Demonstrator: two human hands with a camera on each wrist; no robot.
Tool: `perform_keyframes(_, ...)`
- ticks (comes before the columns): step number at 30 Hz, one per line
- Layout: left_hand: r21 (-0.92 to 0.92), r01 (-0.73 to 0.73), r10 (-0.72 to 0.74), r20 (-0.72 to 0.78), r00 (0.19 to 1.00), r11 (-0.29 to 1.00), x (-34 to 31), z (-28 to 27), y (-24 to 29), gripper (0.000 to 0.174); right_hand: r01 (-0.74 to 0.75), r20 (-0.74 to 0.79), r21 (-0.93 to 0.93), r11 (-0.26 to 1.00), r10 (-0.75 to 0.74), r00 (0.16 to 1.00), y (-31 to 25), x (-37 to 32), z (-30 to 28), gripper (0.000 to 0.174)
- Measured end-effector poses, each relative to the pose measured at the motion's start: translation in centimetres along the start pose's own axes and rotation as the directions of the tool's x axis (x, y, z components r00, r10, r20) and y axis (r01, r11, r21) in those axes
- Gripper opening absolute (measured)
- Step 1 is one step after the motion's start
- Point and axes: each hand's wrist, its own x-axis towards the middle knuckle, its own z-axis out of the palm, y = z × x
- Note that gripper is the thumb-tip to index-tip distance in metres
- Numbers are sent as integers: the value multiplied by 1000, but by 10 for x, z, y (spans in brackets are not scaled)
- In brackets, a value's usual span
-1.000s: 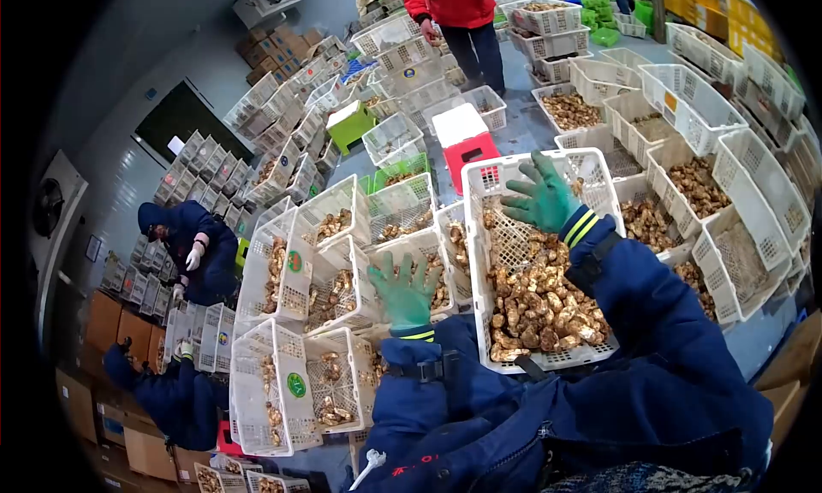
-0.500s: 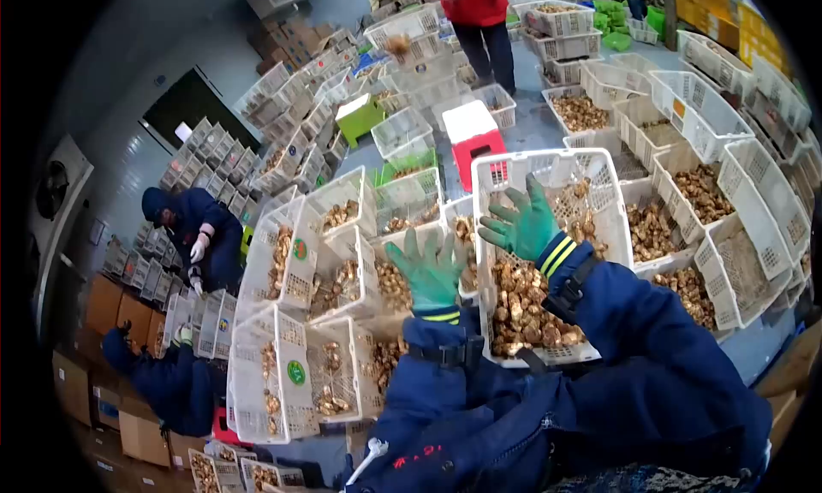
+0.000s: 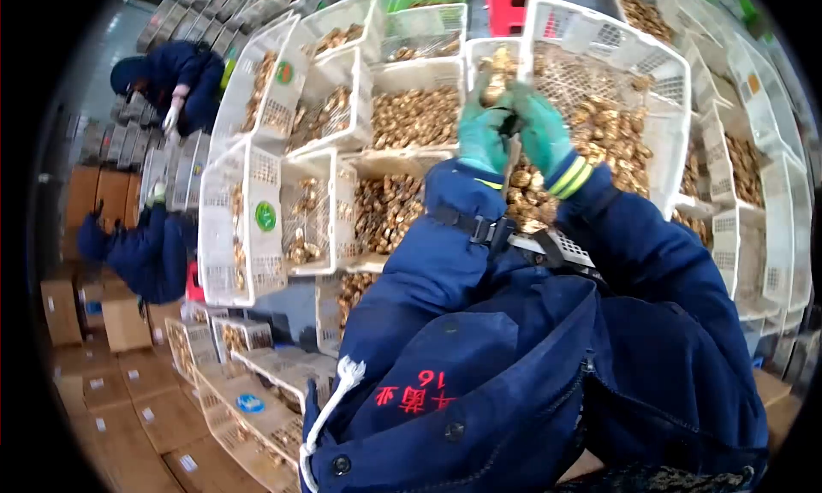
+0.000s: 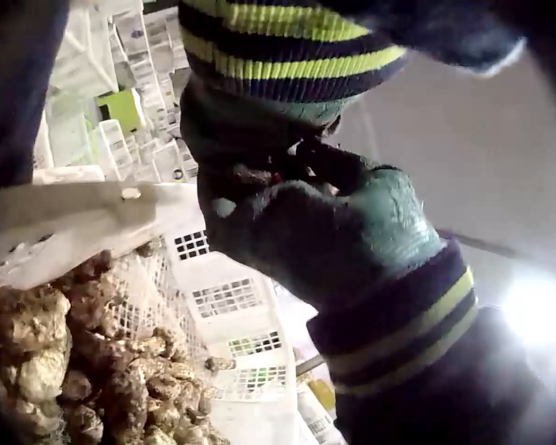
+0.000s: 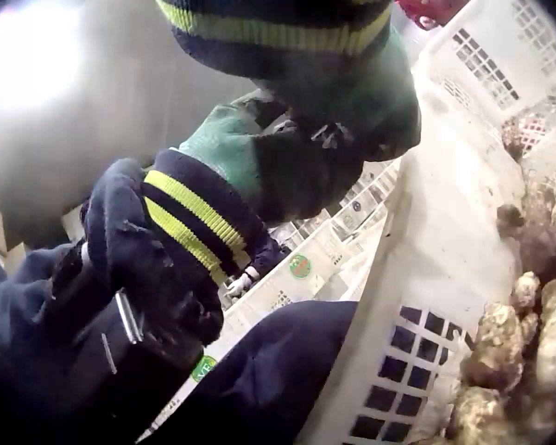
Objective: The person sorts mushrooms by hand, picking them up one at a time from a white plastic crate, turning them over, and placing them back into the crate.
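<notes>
Both hands wear green gloves with dark, stained-looking finger areas. In the head view my left hand (image 3: 484,133) and right hand (image 3: 544,129) meet over the near left side of a large white crate (image 3: 681,142). Clumped, knobbly brown mushrooms (image 3: 612,138) lie in that crate. The wrist views show the left hand (image 4: 259,139) and right hand (image 4: 343,232) pressed close, fingers bent in toward each other. A dark patch shows between them; I cannot tell whether anything is held there. Several mushrooms (image 3: 498,74) show just beyond the fingertips.
Left of the hands, more white crates (image 3: 338,163) hold mushrooms. A red stool (image 3: 507,9) stands beyond the large crate. Two people in dark blue, one bending (image 3: 184,82) and one lower (image 3: 141,253), work at far left. Cardboard boxes (image 3: 128,407) fill the lower left; crates (image 3: 741,168) line the right.
Both hands were apart with fingers spread over the crates; now they have come together in front of the body. The head view has tilted downward, and the person in red has left it.
</notes>
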Motion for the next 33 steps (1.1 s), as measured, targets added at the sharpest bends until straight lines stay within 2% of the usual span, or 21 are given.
perform_keyframes(2, 56, -2, -6, 139, 990, 998, 3, -20, 1, 65, 64, 194, -89, 994, -46, 980, -18, -12, -2, 36)
perform_keyframes(4, -184, 54, -13, 217, 976, 981, -18, -33, 16, 59, 73, 177, -330, 941, -14, 984, -39, -36, 23, 37)
perform_keyframes(5, -22, -96, 98, 195, 976, 995, -38, -44, 27, 56, 79, 287, -428, 900, 53, 957, -48, -45, 25, 37)
perform_keyframes(6, 161, -238, 210, 170, 963, 958, -58, -55, 39, 53, 30, 384, -358, 933, 118, 916, -53, -52, 33, 35)
perform_keyframes(7, 335, -348, 318, 144, 937, 876, -78, -67, 50, 51, 377, 468, -649, 661, -43, 883, -59, -57, 37, 33)
perform_keyframes(8, -172, 13, -25, -64, 998, 985, -101, -76, 63, 50, 333, 453, -652, 682, -3, 892, -57, -61, 33, 34)
perform_keyframes(10, -163, 13, -47, -205, 978, 987, -150, -129, 80, 51, 146, 355, -684, 714, 153, 922, -48, -65, 20, 34)
perform_keyframes(11, -46, -34, 19, -300, 954, 998, -178, -155, 81, 53, 181, 356, -721, 669, 134, 925, -38, -62, 11, 33)
perform_keyframes(13, 84, -86, 118, -559, 821, 993, -245, -205, 68, 53, 312, 410, -769, 558, 56, 910, -20, -57, 0, 30)
perform_keyframes(14, 69, -78, 104, -673, 732, 995, -274, -222, 67, 48, 553, 577, -784, 281, 1, 817, -18, -49, 4, 31)
perform_keyframes(16, -20, -136, 48, -876, 480, 990, -330, -246, 58, 44, 724, 729, -683, 97, 34, 684, -14, -37, 27, 32)
perform_keyframes(18, 100, -58, 114, -928, 356, 993, -379, -264, 42, 50, 800, 794, -597, -63, 96, 600, -3, -26, 46, 32)
perform_keyframes(20, 144, -9, 143, -972, 188, 990, -414, -275, 29, 49, 789, 752, -603, -120, 246, 612, 35, 3, 9, 30)
perform_keyframes(21, 146, 48, 143, -988, 56, 988, -423, -274, 33, 48, 673, 563, -695, -252, 391, 728, 38, 0, 10, 29)
perform_keyframes(22, 171, 47, 172, -985, -11, 984, -436, -275, 40, 45, 651, 532, -672, -354, 380, 756, 40, -1, 13, 28)
perform_keyframes(24, 240, -19, 229, -945, -235, 971, -451, -269, 64, 46, 633, 520, -724, -274, 386, 762, 40, 0, 12, 27)
perform_keyframes(26, 369, 189, 399, -903, -158, 910, -494, -289, 81, 45, 635, 489, -708, -309, 435, 757, 41, 6, 6, 29)
perform_keyframes(28, 471, 93, 480, -863, -158, 877, -537, -315, 85, 47, 626, 492, -701, -341, 404, 771, 38, 1, 11, 30)
perform_keyframes(29, 509, -57, 490, -849, -200, 859, -545, -314, 84, 49, 619, 487, -707, -343, 399, 777, 38, 2, 8, 30)
perform_keyframes(32, 378, 366, 516, -736, -438, 850, -561, -306, 77, 50, 634, 528, -704, -322, 361, 769, 40, 0, 8, 30)
perform_keyframes(33, 390, 466, 575, -731, -368, 794, -594, -323, 62, 47, 659, 574, -690, -300, 328, 751, 45, 3, -2, 29)
